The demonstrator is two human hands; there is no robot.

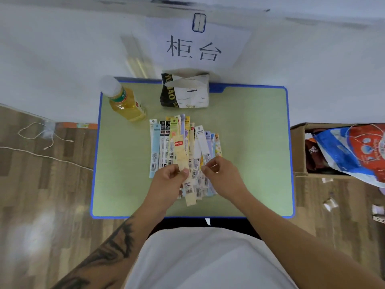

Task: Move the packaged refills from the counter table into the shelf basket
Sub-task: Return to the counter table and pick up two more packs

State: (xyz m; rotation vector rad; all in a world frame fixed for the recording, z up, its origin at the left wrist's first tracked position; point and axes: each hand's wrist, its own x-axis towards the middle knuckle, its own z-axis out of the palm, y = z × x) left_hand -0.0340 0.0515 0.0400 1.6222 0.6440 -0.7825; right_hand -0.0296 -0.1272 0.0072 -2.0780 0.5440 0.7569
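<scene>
I see a small table [250,142] with a matte pale-green top and a blue rim, rounded at the corners, set against a white wall [62,59]. A paper sign [198,44] with two large black characters hangs on the wall above it. The floor [41,184] is glossy wood-grain plank, with a thin white cord [41,140] lying on it at the left. At the right stands an open cardboard box [298,149] holding crinkled plastic bags in blue, red and white. On the table's far left a clear bottle [125,101] of yellow drink with a white cap stands; beside it, at the far edge, sits a soft black-and-white pouch [185,92]. The refills [166,147], long, flat, narrow packs in pastel and white wrappers with barcodes, lie fanned side by side mid-table, overlapping. My left hand [170,176] pinches the near end of a cream-yellow pack [181,155] between thumb and curled fingers. My right hand [218,170] pinches the near end of a white pack [203,142], fingers curled round it. Both hands sit over the fan's near end.
</scene>
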